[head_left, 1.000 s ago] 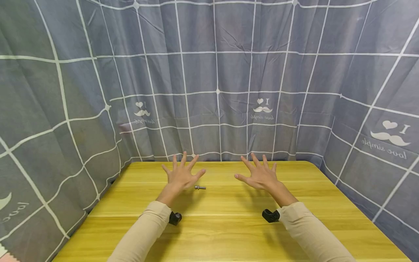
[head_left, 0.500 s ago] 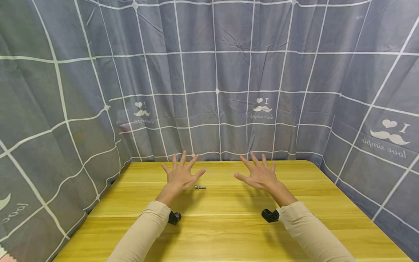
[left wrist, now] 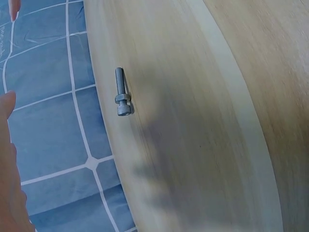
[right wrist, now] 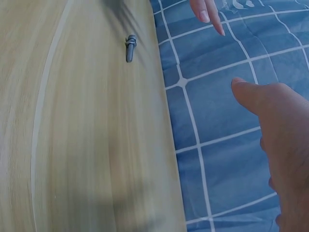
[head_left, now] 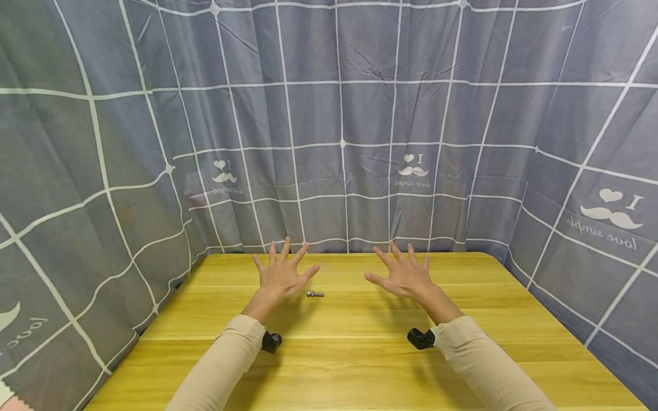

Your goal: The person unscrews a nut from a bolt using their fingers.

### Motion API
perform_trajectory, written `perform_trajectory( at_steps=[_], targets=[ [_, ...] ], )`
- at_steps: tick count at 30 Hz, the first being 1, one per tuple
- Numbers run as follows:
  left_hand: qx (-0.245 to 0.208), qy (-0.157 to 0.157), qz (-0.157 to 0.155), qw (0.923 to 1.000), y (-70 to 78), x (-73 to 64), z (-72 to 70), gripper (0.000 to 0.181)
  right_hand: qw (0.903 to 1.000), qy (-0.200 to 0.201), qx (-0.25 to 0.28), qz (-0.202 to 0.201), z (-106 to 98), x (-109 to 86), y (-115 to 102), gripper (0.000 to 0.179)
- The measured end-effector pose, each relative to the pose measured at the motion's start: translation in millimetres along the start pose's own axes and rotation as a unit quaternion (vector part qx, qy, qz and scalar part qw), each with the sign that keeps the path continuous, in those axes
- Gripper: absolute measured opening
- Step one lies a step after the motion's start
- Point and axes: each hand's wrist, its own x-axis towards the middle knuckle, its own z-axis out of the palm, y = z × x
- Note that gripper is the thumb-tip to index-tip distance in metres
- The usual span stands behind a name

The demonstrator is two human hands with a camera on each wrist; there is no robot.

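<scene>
A yellow wood-grain desk (head_left: 339, 365) stands before a grey curtain (head_left: 365, 114) with white gridlines. Compared with half a second ago, the left hand (head_left: 280, 277) and right hand (head_left: 408, 278) have drifted slightly leftward. Their fingers are spread above the desk; the metal bolt (left wrist: 121, 88) lies between them, nearer the left.

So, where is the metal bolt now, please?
In the head view, the metal bolt lies on the table, slightly left of centre, near the thumb side of the left grip.
</scene>
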Motion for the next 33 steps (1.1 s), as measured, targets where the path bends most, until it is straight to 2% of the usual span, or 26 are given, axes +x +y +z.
perform_trajectory(
  at_steps=[11, 15, 22, 28, 33],
  targets=[
    [-0.004, -0.013, -0.005, 0.9999, -9.1, -8.9, -3.0, 0.075, 0.9998, -0.008, 0.003, -0.017, 13.5, 4.6, -16.5, 0.085],
    [-0.021, -0.022, -0.002, 0.9995, -13.3, -11.0, -2.7, 0.072, 0.9993, -0.007, 0.013, -0.033, 21.7, 8.4, -21.9, 0.08],
    [-0.039, -0.035, -0.004, 0.9986, -25.4, -12.5, 4.1, 0.073, 0.9977, -0.003, 0.034, -0.059, 40.5, 15.7, -30.4, 0.077],
    [-0.059, -0.031, -0.004, 0.9978, -37.7, -13.7, 12.2, 0.07, 0.9973, -0.013, 0.023, -0.068, 53.3, 22.0, -40.1, 0.075],
    [-0.064, -0.034, -0.008, 0.9973, -47.1, -15.9, 17.1, 0.074, 0.9956, -0.021, 0.021, -0.089, 59.6, 27.3, -51.9, 0.072]
  ],
)
